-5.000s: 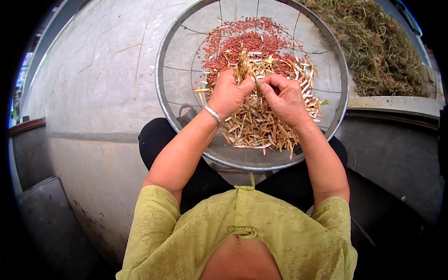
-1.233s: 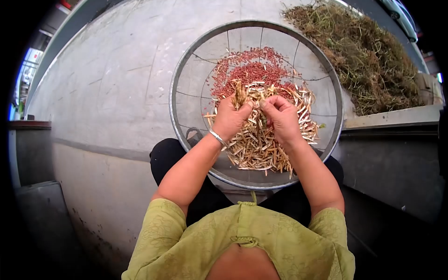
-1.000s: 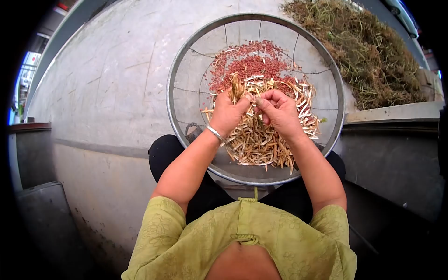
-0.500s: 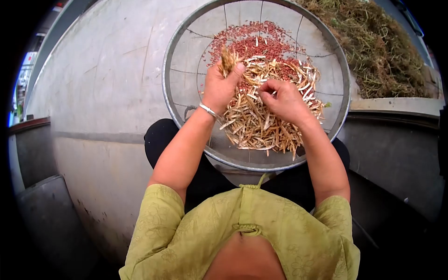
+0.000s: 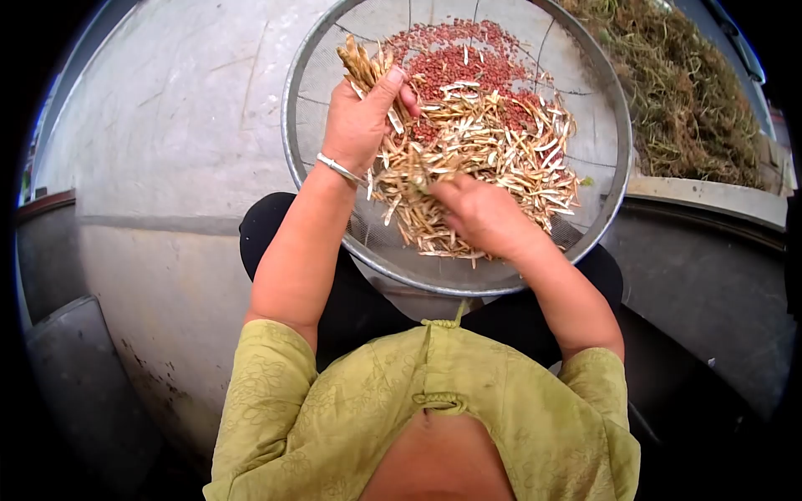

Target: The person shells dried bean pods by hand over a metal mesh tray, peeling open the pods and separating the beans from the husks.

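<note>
A round metal-rimmed sieve (image 5: 290, 125) rests on my lap. Across its near half lies a pile of dry, straw-coloured bean pods (image 5: 522, 179), many split with white insides. Red beans (image 5: 455, 71) spread over the mesh beyond them. My left hand (image 5: 352, 125), wearing a silver bangle at the wrist, is closed round a bunch of dry bean pods (image 5: 361, 65) above the sieve's left side. Low over the pile is my right hand (image 5: 486, 215), fingers bent down among the pods; motion blurs its fingertips, so I cannot tell what they grip.
Dried plant stalks (image 5: 689, 96) are heaped beyond the sieve at the right. Pale concrete floor (image 5: 184, 108) stretches to the left. A dark flat panel (image 5: 92, 384) stands at the lower left, and a low ledge (image 5: 710, 190) runs along the right.
My left hand has moved left and away from me with the bunch of pods. My right hand has come nearer and left, from above the pile down to its near part.
</note>
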`<state>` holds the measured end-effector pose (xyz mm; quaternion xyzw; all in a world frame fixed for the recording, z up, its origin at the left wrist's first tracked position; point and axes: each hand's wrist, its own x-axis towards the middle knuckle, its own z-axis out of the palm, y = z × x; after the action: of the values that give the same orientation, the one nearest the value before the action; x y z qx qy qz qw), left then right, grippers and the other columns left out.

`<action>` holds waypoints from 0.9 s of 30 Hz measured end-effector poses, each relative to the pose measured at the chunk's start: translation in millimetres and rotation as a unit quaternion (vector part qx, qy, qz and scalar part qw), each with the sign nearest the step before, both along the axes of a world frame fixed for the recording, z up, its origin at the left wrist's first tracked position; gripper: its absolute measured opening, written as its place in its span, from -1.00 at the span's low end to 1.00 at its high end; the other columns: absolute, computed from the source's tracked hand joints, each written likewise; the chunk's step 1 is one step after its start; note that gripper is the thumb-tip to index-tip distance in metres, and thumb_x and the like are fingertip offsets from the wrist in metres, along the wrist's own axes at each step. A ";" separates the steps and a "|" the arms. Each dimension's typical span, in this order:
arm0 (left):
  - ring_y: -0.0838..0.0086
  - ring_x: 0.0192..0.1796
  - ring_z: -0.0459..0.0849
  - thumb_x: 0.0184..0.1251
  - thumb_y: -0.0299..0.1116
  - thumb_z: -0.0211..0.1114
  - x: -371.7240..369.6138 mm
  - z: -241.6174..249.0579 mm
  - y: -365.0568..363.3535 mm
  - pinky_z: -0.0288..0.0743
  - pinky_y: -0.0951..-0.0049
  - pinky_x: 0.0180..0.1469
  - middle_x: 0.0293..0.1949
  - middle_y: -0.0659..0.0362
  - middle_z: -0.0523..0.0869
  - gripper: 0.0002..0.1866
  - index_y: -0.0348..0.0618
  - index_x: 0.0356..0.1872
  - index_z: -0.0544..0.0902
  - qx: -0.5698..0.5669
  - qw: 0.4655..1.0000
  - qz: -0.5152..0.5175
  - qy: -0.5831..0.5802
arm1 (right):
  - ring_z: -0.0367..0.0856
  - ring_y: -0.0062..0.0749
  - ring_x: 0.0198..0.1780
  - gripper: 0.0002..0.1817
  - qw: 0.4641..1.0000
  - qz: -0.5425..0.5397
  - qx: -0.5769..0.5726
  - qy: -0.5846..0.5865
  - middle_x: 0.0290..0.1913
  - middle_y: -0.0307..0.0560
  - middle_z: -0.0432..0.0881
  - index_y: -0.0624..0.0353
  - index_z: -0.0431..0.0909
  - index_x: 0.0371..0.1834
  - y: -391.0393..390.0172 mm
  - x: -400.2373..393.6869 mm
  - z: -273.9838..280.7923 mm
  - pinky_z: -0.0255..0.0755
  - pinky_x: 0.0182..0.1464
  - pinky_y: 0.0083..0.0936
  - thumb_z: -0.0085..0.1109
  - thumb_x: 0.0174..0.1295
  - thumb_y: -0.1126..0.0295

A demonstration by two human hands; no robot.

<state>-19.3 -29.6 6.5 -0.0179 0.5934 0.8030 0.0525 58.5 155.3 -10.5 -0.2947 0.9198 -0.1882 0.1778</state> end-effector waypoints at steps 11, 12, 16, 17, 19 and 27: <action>0.63 -0.55 0.49 0.26 -0.24 0.22 0.1 -9.1 -0.2 0.25 0.68 -0.57 -0.63 0.31 0.49 -0.76 -0.10 -0.53 0.48 -0.036 0.999 -0.027 0.014 | 0.49 -0.68 -0.43 -0.51 0.852 -0.323 -0.357 -0.204 -0.39 -0.23 0.61 0.20 0.37 0.14 36.9 -45.0 8.4 0.45 -0.29 -0.72 0.23 0.10 0.49; 0.63 -0.56 0.48 0.26 -0.24 0.23 3.2 -7.3 1.5 0.25 0.68 -0.56 -0.63 0.30 0.50 -0.76 -0.10 -0.53 0.48 -0.033 0.999 -0.041 -0.001 | 0.49 -0.72 -0.44 -0.58 0.825 -0.328 -0.402 -0.224 -0.44 -0.27 0.61 0.30 0.43 0.03 38.7 -48.3 6.0 0.43 -0.32 -0.74 0.27 0.08 0.48; 0.65 -0.60 0.46 0.25 -0.25 0.24 8.5 -14.7 12.2 0.31 0.65 -0.56 -0.64 0.31 0.50 -0.77 -0.13 -0.51 0.49 -0.033 0.996 -0.084 -0.024 | 0.54 -0.73 -0.37 -0.80 0.754 -0.332 -0.511 -0.246 -0.40 -0.27 0.61 0.26 0.55 -0.20 33.1 -50.4 7.9 0.43 -0.31 -0.78 0.26 0.09 0.51; 0.65 -0.62 0.45 0.25 -0.27 0.25 10.6 -15.7 16.0 0.33 0.63 -0.56 -0.65 0.30 0.50 -0.77 -0.14 -0.51 0.48 -0.045 0.994 -0.095 -0.033 | 0.54 -0.73 -0.37 -0.80 0.754 -0.332 -0.511 -0.246 -0.40 -0.27 0.61 0.26 0.55 -0.20 33.1 -51.0 7.4 0.43 -0.31 -0.78 0.26 0.09 0.51; 0.67 -0.63 0.44 0.24 -0.25 0.25 13.5 -19.0 21.9 0.34 0.64 -0.57 -0.65 0.31 0.49 -0.76 -0.16 -0.50 0.49 -0.070 0.990 -0.113 -0.048 | 0.58 -0.64 -0.26 -0.79 0.768 -0.338 -0.489 -0.237 -0.26 -0.18 0.64 0.27 0.54 -0.17 33.9 -52.7 5.8 0.46 -0.18 -0.73 0.23 0.12 0.52; 0.64 -0.52 0.51 0.02 -0.10 0.42 20.0 -36.4 40.1 0.41 0.60 -0.46 -0.50 0.28 0.61 -0.60 -0.16 -0.21 0.61 -0.108 0.959 -0.254 -0.069 | 0.44 -0.80 -0.44 -0.84 0.823 -0.292 -0.471 -0.123 -0.47 -0.36 0.54 0.25 0.59 -0.25 17.7 -50.8 -0.3 0.34 -0.43 -0.83 0.23 0.08 0.57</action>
<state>0.7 10.6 -29.9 0.0722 0.6567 0.6910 0.2932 7.6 173.0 -10.8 -0.0350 0.7326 -0.6766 0.0654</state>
